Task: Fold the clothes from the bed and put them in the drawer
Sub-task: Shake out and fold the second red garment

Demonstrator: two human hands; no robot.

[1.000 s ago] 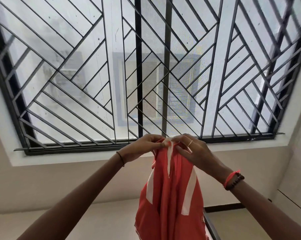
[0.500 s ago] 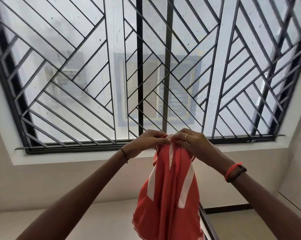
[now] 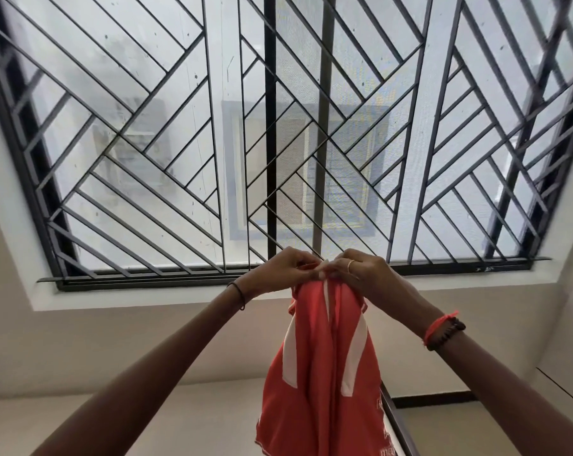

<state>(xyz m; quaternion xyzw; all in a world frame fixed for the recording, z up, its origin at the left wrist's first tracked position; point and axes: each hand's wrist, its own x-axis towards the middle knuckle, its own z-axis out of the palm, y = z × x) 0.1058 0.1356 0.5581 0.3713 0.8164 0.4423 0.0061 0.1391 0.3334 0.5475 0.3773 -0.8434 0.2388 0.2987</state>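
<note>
While it hangs in the air before the window, the red garment (image 3: 324, 363) with white stripes is pinched at its top edge by both hands. Left hand (image 3: 278, 269) and right hand (image 3: 361, 274) grip the cloth side by side, nearly touching. Behind them stands a dark window grille (image 3: 179, 133) above a pale wall (image 3: 81, 340).

Both arms reach up and forward; left hand (image 3: 280, 269) and right hand (image 3: 361, 274) pinch closed, knuckles nearly touching.
</note>
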